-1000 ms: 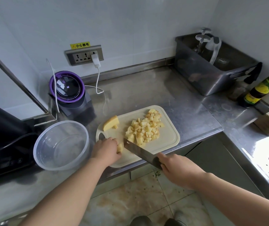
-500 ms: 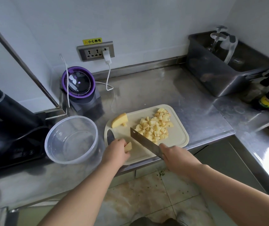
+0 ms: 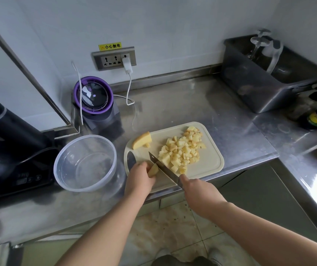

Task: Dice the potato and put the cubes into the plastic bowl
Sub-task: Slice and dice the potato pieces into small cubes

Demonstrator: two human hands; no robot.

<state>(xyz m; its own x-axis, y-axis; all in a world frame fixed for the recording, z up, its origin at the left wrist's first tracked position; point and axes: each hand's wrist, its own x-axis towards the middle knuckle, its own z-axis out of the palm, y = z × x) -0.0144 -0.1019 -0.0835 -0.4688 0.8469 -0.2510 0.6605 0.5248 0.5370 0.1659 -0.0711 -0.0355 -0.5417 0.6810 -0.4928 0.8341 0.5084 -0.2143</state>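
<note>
Most dicing was done: cubes lay heaped on the board, none yet in the bowl beside it. The left grip pinched a piece, the right grip clamped the knife; a wedge waited uncut.

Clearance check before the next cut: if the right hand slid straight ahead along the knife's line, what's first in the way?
Probably the potato wedge at the cutting board's far left corner; the right hand aims the knife there, though blade height is unclear.

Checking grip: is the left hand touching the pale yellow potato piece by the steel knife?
Touching. Head view shows the left hand gripping the pale yellow potato piece.
</note>
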